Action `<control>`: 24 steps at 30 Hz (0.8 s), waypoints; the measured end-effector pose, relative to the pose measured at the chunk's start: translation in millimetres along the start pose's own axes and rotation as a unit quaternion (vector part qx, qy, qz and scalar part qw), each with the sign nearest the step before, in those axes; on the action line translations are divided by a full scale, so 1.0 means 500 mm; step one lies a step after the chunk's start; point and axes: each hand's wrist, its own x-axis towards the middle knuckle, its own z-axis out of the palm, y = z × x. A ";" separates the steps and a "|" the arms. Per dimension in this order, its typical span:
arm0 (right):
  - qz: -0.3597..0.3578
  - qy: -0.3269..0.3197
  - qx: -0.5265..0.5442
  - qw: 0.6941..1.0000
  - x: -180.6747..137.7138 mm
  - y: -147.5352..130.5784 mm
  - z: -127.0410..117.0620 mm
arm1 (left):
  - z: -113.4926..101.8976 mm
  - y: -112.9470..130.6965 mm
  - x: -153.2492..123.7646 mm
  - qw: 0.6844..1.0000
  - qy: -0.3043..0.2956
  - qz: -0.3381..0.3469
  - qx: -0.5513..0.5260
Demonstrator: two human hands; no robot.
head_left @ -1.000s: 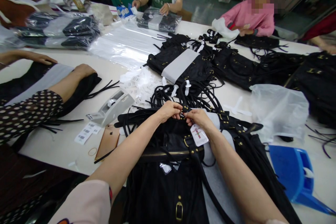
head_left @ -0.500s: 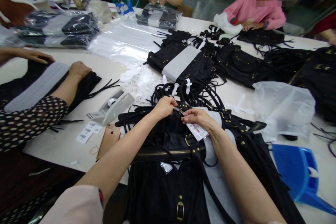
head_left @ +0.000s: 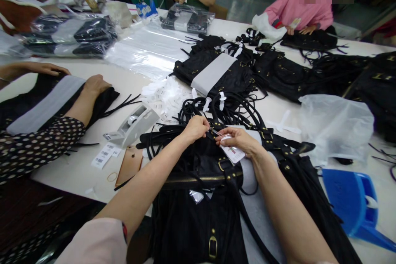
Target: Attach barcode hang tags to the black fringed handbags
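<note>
A black bag (head_left: 198, 198) with gold buckles and long straps lies in front of me on the white table (head_left: 77, 169). My left hand (head_left: 196, 128) is closed in a pinch on a strap fitting at the bag's top. My right hand (head_left: 238, 140) is closed beside it, holding a white hang tag (head_left: 233, 152) with red print. The two hands almost touch over a small metal piece between them.
A grey tape dispenser (head_left: 133, 126), loose labels (head_left: 103, 156) and a gold phone (head_left: 128, 167) lie to my left. A co-worker's dotted sleeve (head_left: 34, 140) rests on another bag. More black bags (head_left: 216, 70), a plastic bag (head_left: 335, 126), a blue scoop (head_left: 352, 206) and two seated people are around.
My hands first drew slightly apart, and the tag moved from hanging under my right wrist to between my fingers. The far workers shifted their hands.
</note>
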 end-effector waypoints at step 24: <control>0.022 -0.007 0.079 0.997 -0.009 0.005 0.001 | -0.013 -0.025 -0.018 0.840 -0.075 -0.032 -0.536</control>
